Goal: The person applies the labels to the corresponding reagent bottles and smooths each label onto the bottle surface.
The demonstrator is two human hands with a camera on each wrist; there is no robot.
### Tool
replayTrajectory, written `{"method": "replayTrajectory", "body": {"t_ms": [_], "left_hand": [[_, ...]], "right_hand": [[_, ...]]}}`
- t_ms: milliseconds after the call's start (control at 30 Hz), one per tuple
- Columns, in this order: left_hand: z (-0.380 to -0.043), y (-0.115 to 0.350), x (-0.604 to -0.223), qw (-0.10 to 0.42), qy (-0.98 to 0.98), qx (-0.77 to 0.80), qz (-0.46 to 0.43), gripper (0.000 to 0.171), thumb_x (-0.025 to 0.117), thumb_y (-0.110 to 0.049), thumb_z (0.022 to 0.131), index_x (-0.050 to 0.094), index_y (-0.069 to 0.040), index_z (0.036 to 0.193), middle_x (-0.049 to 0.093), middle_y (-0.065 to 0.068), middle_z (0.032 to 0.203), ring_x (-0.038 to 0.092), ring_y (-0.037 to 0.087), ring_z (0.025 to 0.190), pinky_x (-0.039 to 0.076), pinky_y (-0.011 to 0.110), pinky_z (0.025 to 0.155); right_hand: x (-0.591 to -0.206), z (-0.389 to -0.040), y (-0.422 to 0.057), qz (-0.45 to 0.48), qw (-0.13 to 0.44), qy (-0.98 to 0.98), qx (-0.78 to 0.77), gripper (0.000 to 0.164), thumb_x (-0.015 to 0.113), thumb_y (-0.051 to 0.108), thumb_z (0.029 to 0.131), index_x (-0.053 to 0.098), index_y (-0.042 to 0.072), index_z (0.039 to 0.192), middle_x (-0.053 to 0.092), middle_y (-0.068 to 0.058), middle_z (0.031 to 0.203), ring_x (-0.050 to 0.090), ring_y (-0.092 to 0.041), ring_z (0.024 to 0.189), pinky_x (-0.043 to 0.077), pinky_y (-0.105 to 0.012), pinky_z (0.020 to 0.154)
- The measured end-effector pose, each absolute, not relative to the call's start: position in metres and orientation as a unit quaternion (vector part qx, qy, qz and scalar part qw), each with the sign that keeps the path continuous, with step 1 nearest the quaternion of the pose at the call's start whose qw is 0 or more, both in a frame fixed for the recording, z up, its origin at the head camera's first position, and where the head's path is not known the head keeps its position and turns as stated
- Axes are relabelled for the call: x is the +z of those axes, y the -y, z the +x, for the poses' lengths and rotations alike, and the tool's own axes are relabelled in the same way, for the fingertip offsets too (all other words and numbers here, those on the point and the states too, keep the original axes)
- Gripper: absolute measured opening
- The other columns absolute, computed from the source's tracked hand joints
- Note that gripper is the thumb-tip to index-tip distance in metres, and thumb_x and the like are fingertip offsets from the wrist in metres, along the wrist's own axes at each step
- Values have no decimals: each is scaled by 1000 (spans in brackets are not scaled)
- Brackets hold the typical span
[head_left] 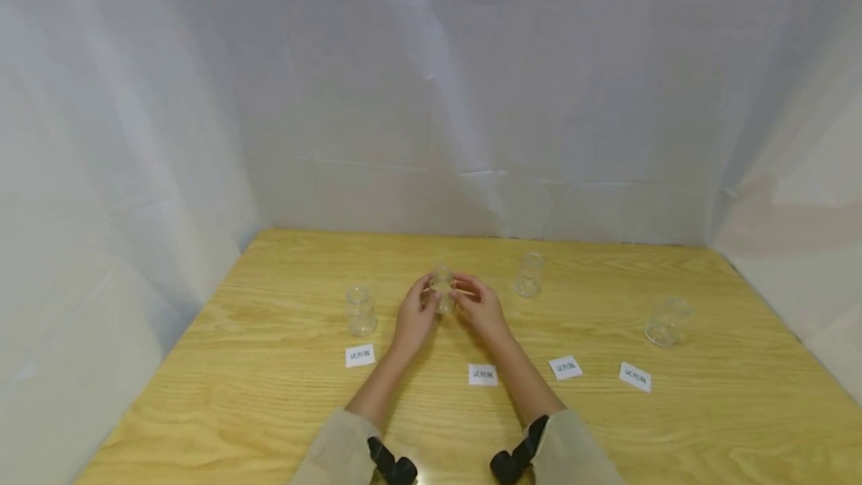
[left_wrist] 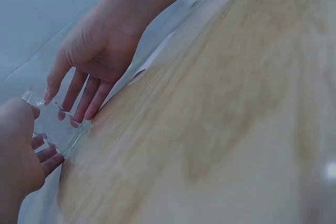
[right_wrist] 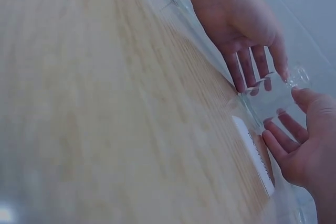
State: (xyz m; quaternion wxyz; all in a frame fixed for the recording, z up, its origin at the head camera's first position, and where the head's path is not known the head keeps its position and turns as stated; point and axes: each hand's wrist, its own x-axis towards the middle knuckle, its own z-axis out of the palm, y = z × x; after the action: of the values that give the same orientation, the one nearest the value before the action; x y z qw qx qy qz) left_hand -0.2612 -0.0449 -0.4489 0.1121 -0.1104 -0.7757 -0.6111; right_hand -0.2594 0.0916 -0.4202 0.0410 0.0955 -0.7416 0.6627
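Note:
Both hands hold a small clear bottle (head_left: 442, 298), one from each side, with its base down at the wooden table. My left hand (head_left: 415, 309) is on its left side and my right hand (head_left: 481, 305) on its right. In the right wrist view the right hand (right_wrist: 315, 140) has its thumb up by the narrow neck (right_wrist: 298, 76) and its fingers lower along the body. The left hand (right_wrist: 241, 30) mirrors it from across. In the left wrist view, the left hand (left_wrist: 21, 150) and right hand (left_wrist: 102, 45) frame the see-through body (left_wrist: 56, 119).
Similar clear bottles stand left (head_left: 361, 313), behind right (head_left: 529, 275) and far right (head_left: 667, 322). White lettered cards lie nearer me: one left (head_left: 360, 355), others in the middle (head_left: 483, 375) and right (head_left: 566, 367), (head_left: 635, 376). White sheeting (head_left: 485, 96) surrounds the table (head_left: 236, 380).

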Motion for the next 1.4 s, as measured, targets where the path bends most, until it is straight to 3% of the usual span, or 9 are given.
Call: {"method": "replayTrajectory", "body": {"t_ms": [367, 867, 1400], "left_hand": [[-246, 46, -449, 90, 774, -615, -124, 44, 50, -12, 95, 38, 6, 134, 44, 24, 130, 48, 36, 113, 40, 43, 93], [-225, 42, -452, 76, 783, -598, -152, 45, 51, -17, 95, 39, 4, 133, 46, 22, 129, 50, 34, 111, 43, 42, 90], [-214, 43, -454, 71, 771, -613, -157, 44, 53, -16, 94, 42, 4, 131, 49, 24, 124, 51, 35, 109, 43, 42, 89]], "right_hand": [[-439, -253, -96, 87, 52, 739, 666, 33, 61, 4, 87, 55, -4, 119, 56, -25, 114, 57, -36, 100, 48, -36, 82], [-452, -231, -109, 75, 65, 755, 648, 35, 63, 11, 87, 55, -1, 119, 57, -21, 114, 57, -35, 100, 48, -38, 82], [-451, -216, -110, 92, 69, 752, 650, 34, 64, 8, 86, 56, -2, 117, 58, -22, 111, 59, -34, 96, 48, -36, 83]]}}
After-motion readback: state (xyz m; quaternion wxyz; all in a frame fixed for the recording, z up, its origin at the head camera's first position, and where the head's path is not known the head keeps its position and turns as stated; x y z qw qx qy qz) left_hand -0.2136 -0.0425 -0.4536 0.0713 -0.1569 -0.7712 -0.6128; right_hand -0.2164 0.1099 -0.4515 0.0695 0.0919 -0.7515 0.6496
